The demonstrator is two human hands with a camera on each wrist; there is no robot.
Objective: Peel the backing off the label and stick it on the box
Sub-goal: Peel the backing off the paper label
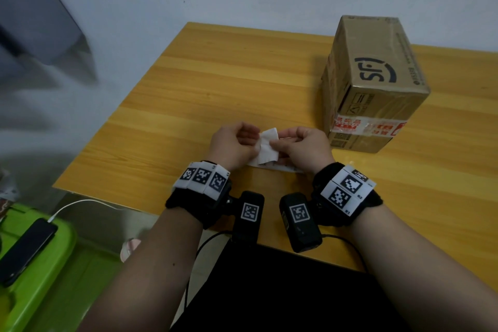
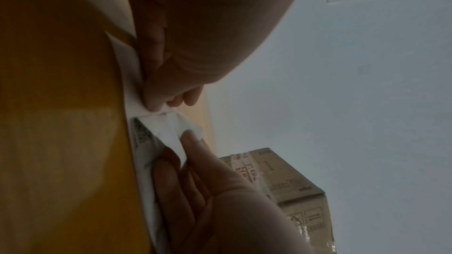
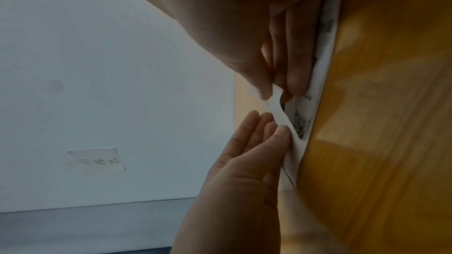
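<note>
Head: left hand [image 1: 234,146] and right hand [image 1: 301,146] both pinch label [image 1: 266,147] low over table [image 1: 215,83]; box [image 1: 377,81] apart, right.
Left wrist: flap lifted off printed sheet.
Right wrist: peel just begun; next, draw flap steadily.

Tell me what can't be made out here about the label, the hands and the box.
- Label: its print is too small in the head view, dim and blurred in both wrist views.
- How far the backing is peeled: the left hand and right hand cover the split.
- Box: far sides face away; the left wrist view cuts off its lower part.
</note>
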